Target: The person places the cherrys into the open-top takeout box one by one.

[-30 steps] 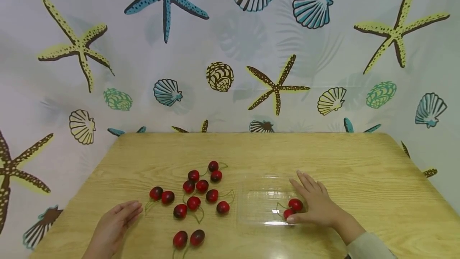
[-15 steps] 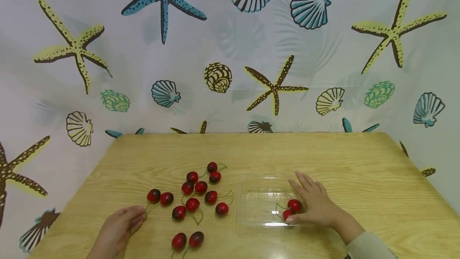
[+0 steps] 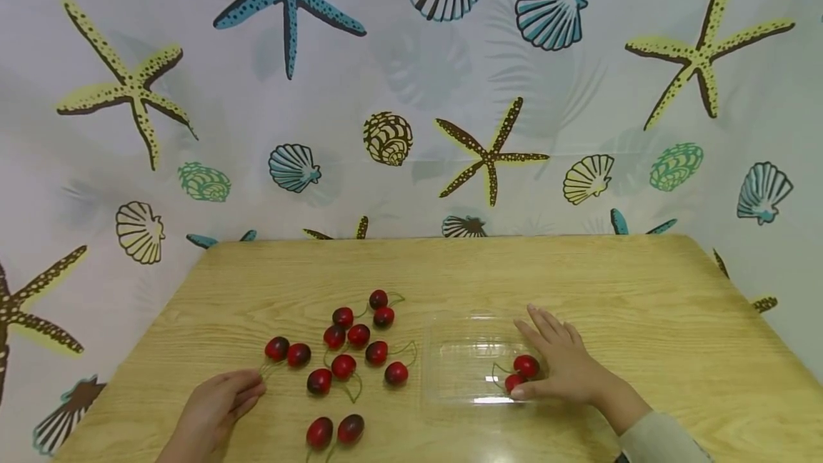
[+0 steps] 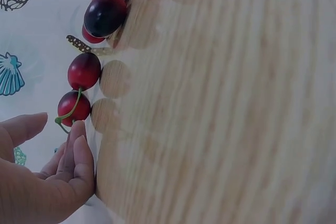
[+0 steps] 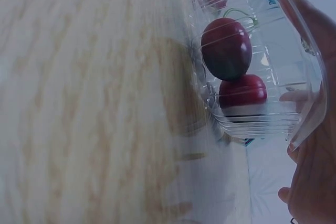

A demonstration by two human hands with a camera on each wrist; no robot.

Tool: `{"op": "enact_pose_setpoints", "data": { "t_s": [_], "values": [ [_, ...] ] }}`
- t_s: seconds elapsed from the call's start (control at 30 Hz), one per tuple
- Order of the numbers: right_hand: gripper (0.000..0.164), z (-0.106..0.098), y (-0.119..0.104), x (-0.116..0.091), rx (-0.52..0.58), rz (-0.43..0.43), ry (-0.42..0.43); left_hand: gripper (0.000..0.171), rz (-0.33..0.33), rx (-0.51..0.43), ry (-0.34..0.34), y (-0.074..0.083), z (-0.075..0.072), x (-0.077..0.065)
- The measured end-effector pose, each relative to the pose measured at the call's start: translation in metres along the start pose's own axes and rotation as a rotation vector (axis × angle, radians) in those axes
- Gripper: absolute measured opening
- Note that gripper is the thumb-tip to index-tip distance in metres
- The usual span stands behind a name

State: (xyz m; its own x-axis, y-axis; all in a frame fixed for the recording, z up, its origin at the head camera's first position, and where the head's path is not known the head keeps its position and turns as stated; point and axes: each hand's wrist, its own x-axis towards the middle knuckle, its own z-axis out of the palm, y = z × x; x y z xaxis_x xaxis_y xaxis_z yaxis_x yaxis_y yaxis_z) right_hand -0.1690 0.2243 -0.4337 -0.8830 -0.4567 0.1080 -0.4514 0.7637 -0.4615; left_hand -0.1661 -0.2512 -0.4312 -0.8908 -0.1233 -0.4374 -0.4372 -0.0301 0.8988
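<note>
My left hand (image 3: 218, 406) is at the left of the table, its fingertips at the green stems of a joined pair of dark red cherries (image 3: 298, 355). In the left wrist view the stem joint (image 4: 58, 120) lies between the thumb and the fingers (image 4: 81, 156), with a gap still showing. My right hand (image 3: 566, 363) spans the right end of a clear plastic container (image 3: 444, 399), thumb on the near side and fingers spread toward the far side, holding it. Two cherries (image 5: 227, 49) joined by a stem lie inside that container.
Several more cherries (image 3: 343, 366) lie grouped on the wooden table (image 3: 611, 284) between the left hand and the container. Another pair (image 3: 350, 429) sits nearer the front edge. Behind the table hangs a curtain (image 3: 347, 91) printed with shells and starfish.
My left hand has moved right and reached the stems of the leftmost cherry pair. My right hand stays on the container. The head view has shifted slightly.
</note>
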Motion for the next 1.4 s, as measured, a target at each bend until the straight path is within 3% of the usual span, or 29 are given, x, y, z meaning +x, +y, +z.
{"op": "enact_pose_setpoints", "data": {
  "t_s": [0.47, 0.57, 0.73, 0.87, 1.0, 1.4],
  "values": [
    [0.097, 0.003, 0.0, 0.001, 0.014, -0.019, 0.007, 0.032, -0.078, -0.087, 0.056, -0.003, 0.005, 0.003],
    [0.097, 0.003, 0.0, 0.001, 0.008, -0.015, 0.001, 0.03, -0.065, -0.135, 0.043, -0.004, 0.003, 0.003],
    [0.097, 0.001, 0.0, 0.0, -0.002, -0.006, -0.002, 0.009, -0.055, -0.241, 0.016, -0.006, -0.001, 0.002],
    [0.097, 0.0, -0.001, 0.0, -0.016, 0.002, -0.001, 0.024, -0.051, -0.33, -0.014, -0.006, -0.003, 0.002],
    [0.098, 0.001, -0.002, 0.001, -0.016, 0.017, -0.014, 0.027, -0.053, -0.374, -0.025, -0.006, -0.004, 0.002],
    [0.097, 0.001, -0.001, 0.001, -0.028, 0.002, 0.007, 0.016, -0.068, -0.447, -0.006, -0.001, -0.002, -0.003]
  ]
}}
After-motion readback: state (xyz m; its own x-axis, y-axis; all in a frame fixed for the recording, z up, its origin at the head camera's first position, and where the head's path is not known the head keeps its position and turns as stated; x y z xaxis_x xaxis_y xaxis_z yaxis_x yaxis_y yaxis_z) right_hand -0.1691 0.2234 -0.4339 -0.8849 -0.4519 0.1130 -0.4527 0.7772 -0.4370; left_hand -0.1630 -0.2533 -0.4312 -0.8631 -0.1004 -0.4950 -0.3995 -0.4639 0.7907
